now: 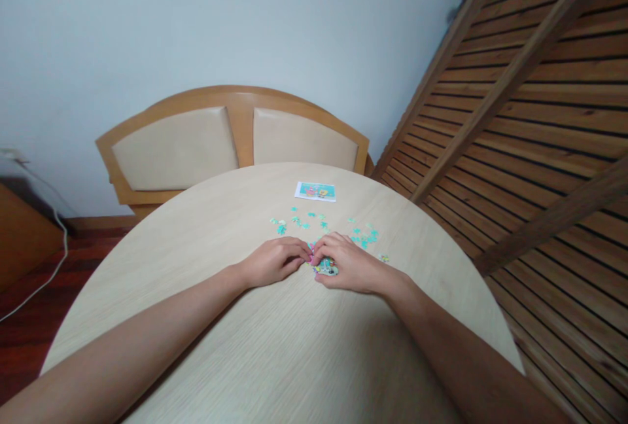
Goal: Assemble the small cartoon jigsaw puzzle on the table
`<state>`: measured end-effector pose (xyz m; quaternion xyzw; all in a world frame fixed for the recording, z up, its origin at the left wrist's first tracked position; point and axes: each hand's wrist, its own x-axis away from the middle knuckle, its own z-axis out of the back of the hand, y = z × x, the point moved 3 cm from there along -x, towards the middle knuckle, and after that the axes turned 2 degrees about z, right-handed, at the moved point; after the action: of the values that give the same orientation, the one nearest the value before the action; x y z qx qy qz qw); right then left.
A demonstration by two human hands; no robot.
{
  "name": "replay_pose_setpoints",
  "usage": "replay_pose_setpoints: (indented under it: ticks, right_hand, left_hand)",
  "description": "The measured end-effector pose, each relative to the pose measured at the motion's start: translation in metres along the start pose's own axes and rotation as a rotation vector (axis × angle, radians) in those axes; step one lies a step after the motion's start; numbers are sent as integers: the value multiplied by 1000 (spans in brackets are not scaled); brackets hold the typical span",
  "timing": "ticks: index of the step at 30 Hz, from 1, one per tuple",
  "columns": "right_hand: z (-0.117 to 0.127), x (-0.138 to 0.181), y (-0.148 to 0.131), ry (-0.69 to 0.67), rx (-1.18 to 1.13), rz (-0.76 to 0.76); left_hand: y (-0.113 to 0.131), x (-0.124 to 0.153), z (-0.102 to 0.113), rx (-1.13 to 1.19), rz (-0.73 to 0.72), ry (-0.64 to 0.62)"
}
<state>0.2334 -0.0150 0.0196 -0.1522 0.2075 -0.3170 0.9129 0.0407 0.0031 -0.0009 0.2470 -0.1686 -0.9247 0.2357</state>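
Both of my hands rest on a round light-wood table (275, 358), fingertips meeting over a small cluster of joined puzzle pieces (328, 268). My left hand (275, 260) is curled, its fingers pinched at a piece I cannot make out. My right hand (350, 262) lies curled over the joined puzzle pieces and presses on them. Several loose turquoise puzzle pieces (366, 235) are scattered just beyond my fingers. More of the loose pieces (294, 220) lie to the left. A small picture card (316, 191) lies farther back.
A wooden headboard with two beige padded panels (230, 139) stands behind the table against a pale wall. A slatted wooden frame (530, 123) leans at the right. A white cable (53, 247) runs down to the dark floor at the left.
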Motion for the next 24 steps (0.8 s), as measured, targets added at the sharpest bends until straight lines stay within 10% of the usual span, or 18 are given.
replay_pose_setpoints:
  ticks: [24]
  right_hand:
    - [-6,-2,2,-9,-76,21]
  left_hand:
    - [-2,-1,0,14,47,-31]
